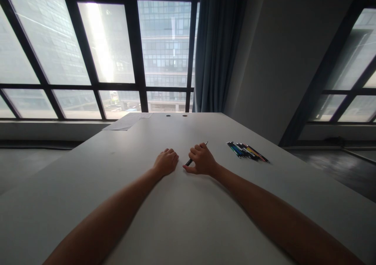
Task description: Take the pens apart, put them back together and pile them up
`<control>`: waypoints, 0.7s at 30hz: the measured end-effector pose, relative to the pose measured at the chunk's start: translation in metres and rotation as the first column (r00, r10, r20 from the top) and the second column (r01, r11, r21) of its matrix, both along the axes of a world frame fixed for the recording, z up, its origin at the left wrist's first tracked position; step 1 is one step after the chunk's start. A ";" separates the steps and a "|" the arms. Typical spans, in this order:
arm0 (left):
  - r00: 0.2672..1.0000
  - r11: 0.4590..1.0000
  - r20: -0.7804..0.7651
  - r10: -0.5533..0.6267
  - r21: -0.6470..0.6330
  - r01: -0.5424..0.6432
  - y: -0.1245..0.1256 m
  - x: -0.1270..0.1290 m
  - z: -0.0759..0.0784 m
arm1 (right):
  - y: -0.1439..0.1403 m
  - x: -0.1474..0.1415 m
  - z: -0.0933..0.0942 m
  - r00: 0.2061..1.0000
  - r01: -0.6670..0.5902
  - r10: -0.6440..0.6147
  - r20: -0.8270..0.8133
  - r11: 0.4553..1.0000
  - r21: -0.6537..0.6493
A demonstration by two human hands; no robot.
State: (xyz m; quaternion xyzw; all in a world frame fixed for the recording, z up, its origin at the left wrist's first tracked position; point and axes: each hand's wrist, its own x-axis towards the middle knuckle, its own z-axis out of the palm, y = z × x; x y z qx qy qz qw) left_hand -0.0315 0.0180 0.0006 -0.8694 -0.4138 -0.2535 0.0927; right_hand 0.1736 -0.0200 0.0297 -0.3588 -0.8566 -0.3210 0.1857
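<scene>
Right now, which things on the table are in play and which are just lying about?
In play:
- pen, held in the closed right hand
- left hand, curled on the table, holding nothing visible

Lying about:
- row of pens to the right of the hands
- sheet of paper at the far left edge
- two holes in the tabletop

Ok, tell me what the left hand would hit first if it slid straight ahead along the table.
Likely nothing: ahead of the left hand the table looks bare up to two small holes near its far edge.

text: none legible | paper sheet [127,122] (print too faint)
</scene>
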 end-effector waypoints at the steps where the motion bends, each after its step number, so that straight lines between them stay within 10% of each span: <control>1: 1.000 1.000 -0.001 -0.002 -0.001 0.002 0.000 0.000 0.000 | 0.000 0.000 0.000 1.000 0.001 -0.001 -0.007 1.000 0.000; 21: 0.999 1.000 -0.028 0.020 -0.012 -0.020 -0.001 0.000 0.000 | 0.002 0.004 0.004 0.995 -0.041 0.047 -0.092 0.997 0.073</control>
